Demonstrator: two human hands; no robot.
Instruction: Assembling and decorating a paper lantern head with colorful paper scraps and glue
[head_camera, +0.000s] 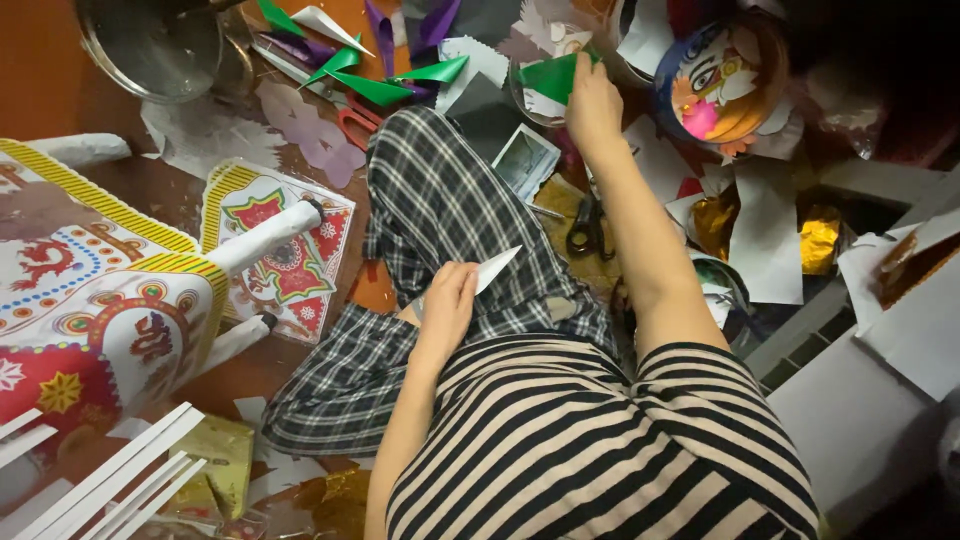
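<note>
Fingers (452, 290) pinch white paper (497, 268) (folded).

A single head-worn camera looks steeply down the person's own front from close above. The striped shirt (600, 440) fills the lower frame, and the folded leg in plaid trousers (440, 230) runs up the middle. Further out, the view reaches the paper-littered floor (300, 370), which fills the upper frame. No second view shares this scene.
</note>
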